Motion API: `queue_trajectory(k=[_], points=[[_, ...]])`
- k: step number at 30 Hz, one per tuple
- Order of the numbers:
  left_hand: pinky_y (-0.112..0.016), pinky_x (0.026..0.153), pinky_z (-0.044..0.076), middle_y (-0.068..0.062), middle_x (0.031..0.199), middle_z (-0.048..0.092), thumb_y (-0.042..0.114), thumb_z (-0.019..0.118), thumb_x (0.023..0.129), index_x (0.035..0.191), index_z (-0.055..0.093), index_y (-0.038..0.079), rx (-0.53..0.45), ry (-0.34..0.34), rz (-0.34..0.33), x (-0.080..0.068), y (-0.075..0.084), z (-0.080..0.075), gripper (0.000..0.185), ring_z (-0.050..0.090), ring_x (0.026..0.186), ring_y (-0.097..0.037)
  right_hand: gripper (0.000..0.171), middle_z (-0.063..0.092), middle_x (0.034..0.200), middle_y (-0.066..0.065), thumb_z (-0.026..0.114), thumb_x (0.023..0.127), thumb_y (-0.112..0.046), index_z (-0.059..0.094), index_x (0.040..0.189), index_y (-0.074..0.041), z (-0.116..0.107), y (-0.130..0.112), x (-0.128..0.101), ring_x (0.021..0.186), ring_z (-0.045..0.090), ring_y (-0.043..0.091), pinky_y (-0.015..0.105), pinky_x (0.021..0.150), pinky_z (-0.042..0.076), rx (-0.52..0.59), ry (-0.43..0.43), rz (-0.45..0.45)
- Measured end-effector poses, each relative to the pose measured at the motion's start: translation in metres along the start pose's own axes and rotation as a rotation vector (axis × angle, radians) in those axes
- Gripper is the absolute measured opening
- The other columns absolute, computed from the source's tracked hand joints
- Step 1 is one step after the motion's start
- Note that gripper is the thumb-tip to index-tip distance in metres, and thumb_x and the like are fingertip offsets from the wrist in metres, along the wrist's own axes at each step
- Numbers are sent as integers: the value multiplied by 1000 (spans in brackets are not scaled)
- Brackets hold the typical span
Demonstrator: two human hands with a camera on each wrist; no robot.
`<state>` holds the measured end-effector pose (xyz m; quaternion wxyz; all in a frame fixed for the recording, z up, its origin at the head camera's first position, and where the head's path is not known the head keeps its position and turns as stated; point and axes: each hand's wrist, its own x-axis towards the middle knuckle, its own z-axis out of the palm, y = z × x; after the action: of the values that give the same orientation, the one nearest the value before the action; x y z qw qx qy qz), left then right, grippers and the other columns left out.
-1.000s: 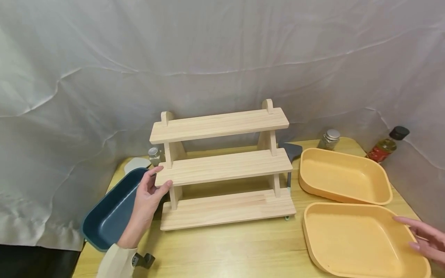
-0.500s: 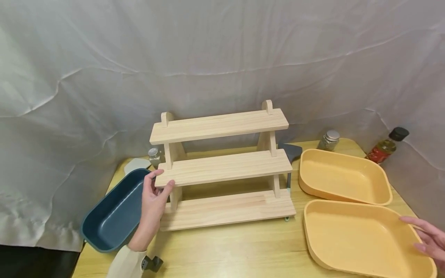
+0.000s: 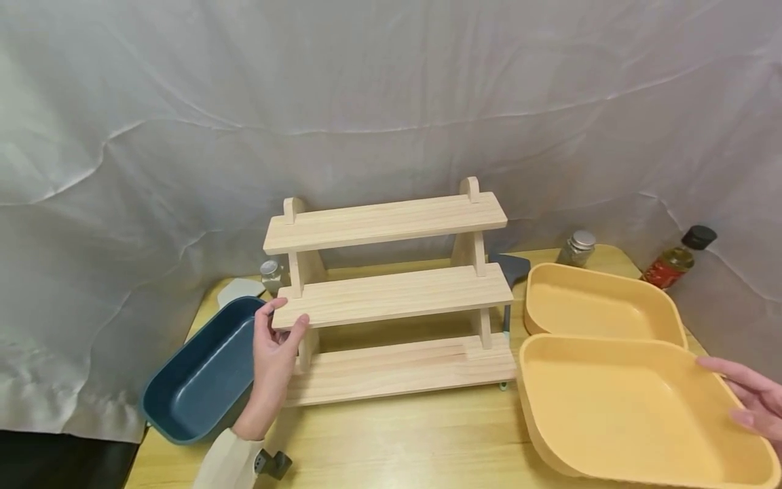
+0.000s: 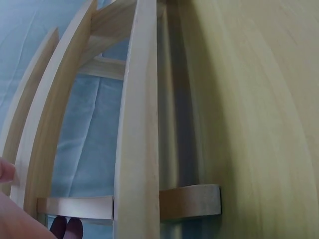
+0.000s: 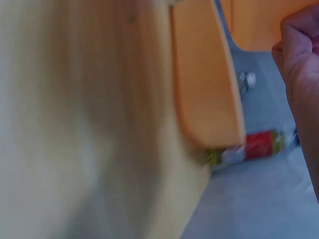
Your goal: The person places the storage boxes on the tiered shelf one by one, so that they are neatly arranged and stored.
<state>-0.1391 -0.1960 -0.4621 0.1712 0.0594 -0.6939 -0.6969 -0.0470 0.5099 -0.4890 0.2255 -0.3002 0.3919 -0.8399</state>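
Observation:
A three-tier wooden display shelf (image 3: 391, 297) stands in the middle of the table. My left hand (image 3: 275, 353) grips the left end of its middle board, thumb on the front edge; in the left wrist view the thumb and two fingertips show beside the boards. At the right, my right hand (image 3: 748, 397) holds the right rim of the nearer yellow tray (image 3: 623, 407). That tray is raised off the table and overlaps the front of a second yellow tray (image 3: 599, 299) in the head view. In the right wrist view the raised tray (image 5: 264, 30) is partly out of frame.
A dark blue tray (image 3: 208, 380) lies left of the shelf, near a white flat object (image 3: 239, 291) and a glass shaker (image 3: 271, 273). A dark-headed spatula (image 3: 512, 267), a lidded jar (image 3: 577, 248) and a red-labelled bottle (image 3: 672, 261) stand or lie at the right back, before a grey curtain.
My right hand has lifted the nearer yellow tray off the table, with a shift toward the front right. My left hand slid slightly right along the middle board. The shelf has hardly moved.

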Motion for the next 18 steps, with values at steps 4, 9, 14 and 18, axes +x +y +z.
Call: queue_trajectory(k=[4, 9, 14, 18], points=[[-17, 85, 50, -10, 131, 54, 3, 73, 105, 150, 45, 1, 13, -11, 13, 0, 0, 0, 53, 58, 102, -13, 90, 49, 164, 19, 3, 94, 32, 27, 172, -6, 16, -12, 24, 138, 58, 40, 61, 95, 51, -81, 38, 38], [-17, 88, 49, -11, 133, 53, 5, 71, 106, 151, 44, 1, 22, -16, 10, 0, -1, -2, 53, 57, 106, -14, 82, 55, 160, 14, 13, 102, 29, 30, 172, -9, 41, -20, 58, 133, 63, 39, 62, 88, 54, -221, 165, 72], [-18, 85, 49, -10, 132, 52, 8, 71, 107, 152, 43, 4, 14, -23, -13, 1, -5, -2, 53, 57, 105, -14, 75, 50, 165, 0, 21, 107, 25, 33, 171, -11, 62, -27, 101, 128, 68, 32, 55, 82, 59, -325, 317, 64], [-20, 76, 46, -8, 125, 53, 9, 71, 108, 152, 43, 6, 6, -28, -23, 0, -8, -3, 53, 55, 95, -14, 72, 26, 177, -5, 28, 109, 23, 29, 172, -9, 75, -33, 134, 124, 70, 25, 41, 76, 63, -424, 390, 55]])
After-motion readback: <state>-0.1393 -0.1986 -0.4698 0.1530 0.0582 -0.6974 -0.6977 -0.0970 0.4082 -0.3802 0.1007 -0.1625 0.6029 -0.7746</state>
